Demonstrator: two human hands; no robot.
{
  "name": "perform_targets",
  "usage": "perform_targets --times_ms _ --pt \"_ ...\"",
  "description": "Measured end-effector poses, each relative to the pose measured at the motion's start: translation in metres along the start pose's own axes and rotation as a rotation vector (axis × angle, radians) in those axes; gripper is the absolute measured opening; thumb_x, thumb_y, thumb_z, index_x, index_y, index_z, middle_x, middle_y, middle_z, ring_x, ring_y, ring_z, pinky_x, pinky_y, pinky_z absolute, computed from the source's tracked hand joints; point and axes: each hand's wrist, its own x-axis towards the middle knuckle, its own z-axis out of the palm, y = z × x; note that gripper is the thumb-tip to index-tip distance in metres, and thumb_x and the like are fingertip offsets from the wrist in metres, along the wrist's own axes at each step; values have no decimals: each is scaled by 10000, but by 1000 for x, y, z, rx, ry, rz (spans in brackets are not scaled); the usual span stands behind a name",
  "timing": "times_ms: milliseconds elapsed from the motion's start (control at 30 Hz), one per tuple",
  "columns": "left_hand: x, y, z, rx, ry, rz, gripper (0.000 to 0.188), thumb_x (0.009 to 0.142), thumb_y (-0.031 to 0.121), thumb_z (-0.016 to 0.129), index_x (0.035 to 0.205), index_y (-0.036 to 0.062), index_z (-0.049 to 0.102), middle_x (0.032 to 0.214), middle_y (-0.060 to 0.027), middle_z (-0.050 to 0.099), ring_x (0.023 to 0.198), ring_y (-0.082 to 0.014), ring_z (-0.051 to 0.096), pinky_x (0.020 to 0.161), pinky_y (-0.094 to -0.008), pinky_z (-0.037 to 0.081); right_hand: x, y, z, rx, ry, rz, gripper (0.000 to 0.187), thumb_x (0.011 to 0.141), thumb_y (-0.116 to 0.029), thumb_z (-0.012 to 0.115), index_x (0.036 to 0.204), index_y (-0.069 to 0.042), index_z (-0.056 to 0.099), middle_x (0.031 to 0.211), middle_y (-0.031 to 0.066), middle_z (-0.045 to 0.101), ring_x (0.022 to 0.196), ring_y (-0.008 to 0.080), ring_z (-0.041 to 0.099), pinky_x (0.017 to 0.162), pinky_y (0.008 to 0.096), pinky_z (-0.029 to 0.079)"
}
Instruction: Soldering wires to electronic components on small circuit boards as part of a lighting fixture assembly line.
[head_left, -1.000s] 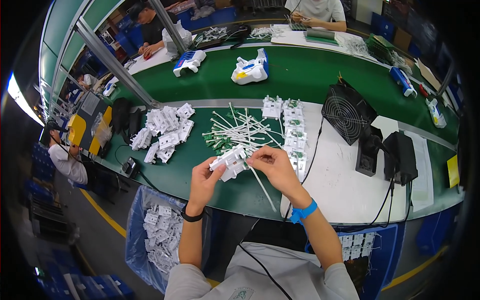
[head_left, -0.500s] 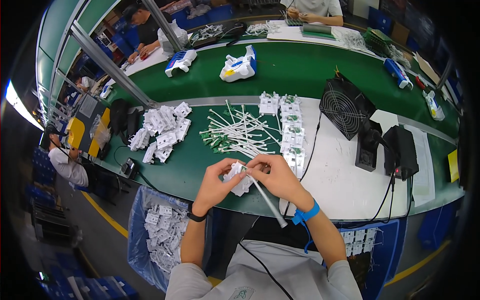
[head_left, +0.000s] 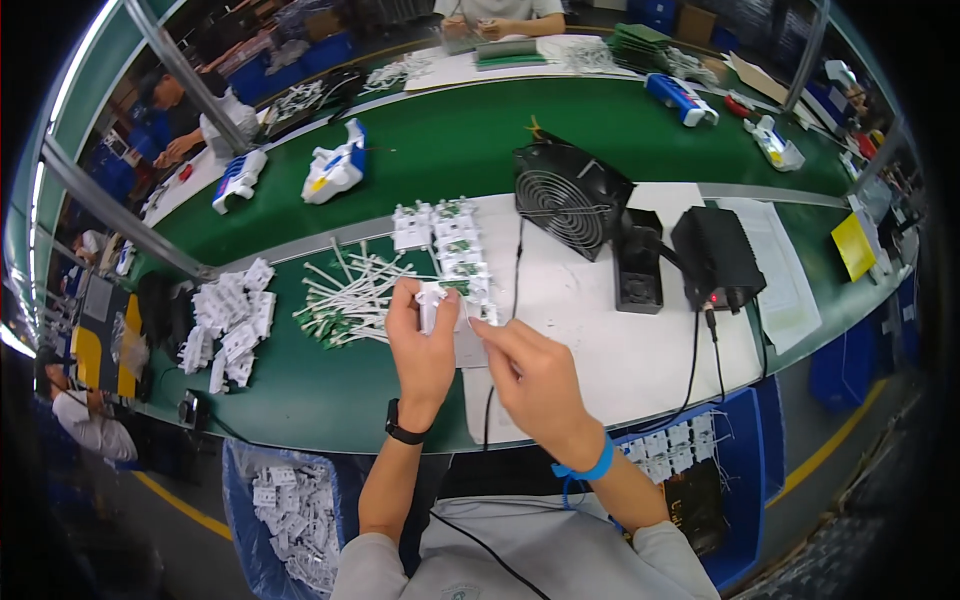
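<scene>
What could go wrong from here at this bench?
Bumping: the left hand holds a white plastic part right by the laid-out white parts, so a slip might knock them askew.

Snagging: a black cord runs across the white board, passing behind the right hand in this view; the hand could catch it.

Tangling: the white cables lie crossed in a heap, so pulling one may drag others.

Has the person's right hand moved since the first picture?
Yes, rightward: the right hand was mostly left of the white board and is now over it.
</scene>
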Motion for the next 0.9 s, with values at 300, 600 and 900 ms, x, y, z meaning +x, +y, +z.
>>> perform_targets --times_ms 300,600,900 --pt "0 -24 52 -34 -348 -215 198 920 90 763 961 -3 594 820 -29 663 721 -59 562 624 -249 451 -30 44 -51 39 -2 237 177 965 -84 663 1123 -35 726 819 75 615 628 192 618 565 321 478" --pt "-13 -27 69 350 -696 -56 369 907 257 759 1118 -33 672 928 -219 731 839 -365 704 745 -401 531 10 106 -111 44 526 368 305 963 -79 710 1253 -29 629 859 46 665 694 89 598 618 225 474" --pt "-17 -44 98 507 -725 52 422 911 302 753 1196 7 656 1002 -226 724 940 -421 691 800 -446 545 25 137 -113 -192 622 139 181 967 -76 710 1142 -30 699 864 68 709 702 93 617 615 232 482"
